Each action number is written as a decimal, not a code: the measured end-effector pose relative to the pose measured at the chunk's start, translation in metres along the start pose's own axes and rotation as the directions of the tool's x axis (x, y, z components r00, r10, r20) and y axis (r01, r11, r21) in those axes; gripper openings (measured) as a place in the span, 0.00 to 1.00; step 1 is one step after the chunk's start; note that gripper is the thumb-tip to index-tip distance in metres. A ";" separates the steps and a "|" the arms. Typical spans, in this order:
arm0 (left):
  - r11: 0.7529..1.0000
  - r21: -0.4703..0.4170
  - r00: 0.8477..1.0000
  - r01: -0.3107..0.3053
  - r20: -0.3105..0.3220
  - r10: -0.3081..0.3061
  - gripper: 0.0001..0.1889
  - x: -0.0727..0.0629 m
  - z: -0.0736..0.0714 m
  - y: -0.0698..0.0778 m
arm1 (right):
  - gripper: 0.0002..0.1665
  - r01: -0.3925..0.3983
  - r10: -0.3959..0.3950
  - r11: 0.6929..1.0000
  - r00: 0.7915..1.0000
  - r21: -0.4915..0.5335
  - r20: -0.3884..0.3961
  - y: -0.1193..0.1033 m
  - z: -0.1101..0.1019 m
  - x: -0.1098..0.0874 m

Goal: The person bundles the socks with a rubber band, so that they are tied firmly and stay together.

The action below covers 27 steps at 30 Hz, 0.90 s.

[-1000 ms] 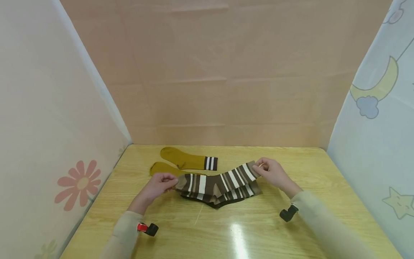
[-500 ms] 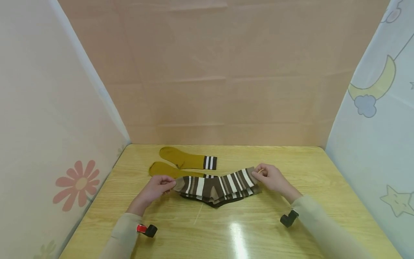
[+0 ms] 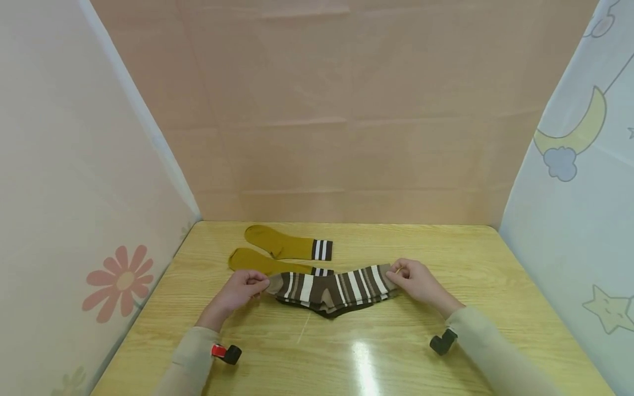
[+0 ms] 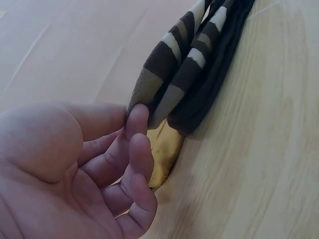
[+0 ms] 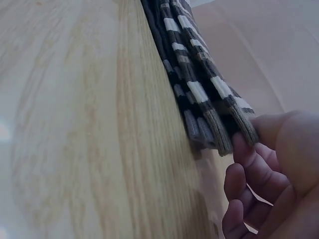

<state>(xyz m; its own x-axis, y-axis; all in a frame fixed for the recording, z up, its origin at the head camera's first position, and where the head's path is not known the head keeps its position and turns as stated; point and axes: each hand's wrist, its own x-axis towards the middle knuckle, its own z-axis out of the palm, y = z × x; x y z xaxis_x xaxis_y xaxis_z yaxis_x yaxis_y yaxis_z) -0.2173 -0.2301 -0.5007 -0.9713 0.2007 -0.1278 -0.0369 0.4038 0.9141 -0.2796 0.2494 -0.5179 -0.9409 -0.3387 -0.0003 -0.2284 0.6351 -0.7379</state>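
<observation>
A brown, tan and white striped sock [image 3: 342, 286] stretches between my two hands at the middle of the table. My left hand [image 3: 240, 289] pinches its tan toe between thumb and forefinger. At the other end, my right hand [image 3: 415, 279] pinches the tan cuff. Directly beneath lies a second striped sock [image 4: 189, 67], its toe apart from my left fingertips. A dark layer [image 4: 214, 94] rests under that on the table. In the right wrist view the lower striped cuff [image 5: 214, 132] hangs beside the held one, with greyish cuffs [image 5: 197, 129] lower down.
Two mustard socks with black-and-white striped cuffs lie behind: the farther one [image 3: 279, 243] and the nearer one [image 3: 257, 260], whose cuff is partly covered by the striped sock. A wooden table [image 3: 277, 357] carries everything, with a plain backdrop [image 3: 317, 137] and printed side sheets around it.
My right hand has come down with the cuff end, so the held sock now lies flatter over the lower one. My left hand has lowered slightly with the toe.
</observation>
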 end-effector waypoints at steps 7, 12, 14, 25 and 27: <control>0.999 0.009 0.999 -0.033 0.014 0.033 0.11 0.001 0.002 -0.006 | 0.14 0.016 -0.016 0.999 1.000 -0.033 0.001 0.001 0.003 -0.001; 0.999 0.037 0.999 -0.036 0.010 0.036 0.10 0.000 0.005 -0.006 | 0.14 0.017 -0.016 0.999 0.999 -0.032 0.028 0.001 0.003 -0.001; 0.998 0.055 0.999 -0.044 0.018 0.043 0.10 0.000 0.006 -0.007 | 0.14 0.011 -0.010 0.999 0.999 -0.035 0.040 0.002 0.003 -0.001; 0.989 0.145 0.994 -0.029 0.109 0.014 0.09 0.001 0.007 -0.010 | 0.12 0.029 -0.020 0.996 0.995 -0.086 0.101 0.001 0.000 0.006; 0.988 0.152 0.994 -0.028 0.113 0.011 0.09 0.000 0.008 -0.009 | 0.13 0.034 -0.024 0.996 0.994 -0.088 0.104 0.001 -0.001 0.007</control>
<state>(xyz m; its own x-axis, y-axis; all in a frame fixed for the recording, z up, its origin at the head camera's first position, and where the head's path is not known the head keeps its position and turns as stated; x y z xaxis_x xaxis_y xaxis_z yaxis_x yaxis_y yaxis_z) -0.2155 -0.2268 -0.5124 -0.9388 0.3047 -0.1606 0.0267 0.5293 0.8480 -0.2869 0.2482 -0.5184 -0.9039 -0.4245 -0.0526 -0.2809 0.6818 -0.6755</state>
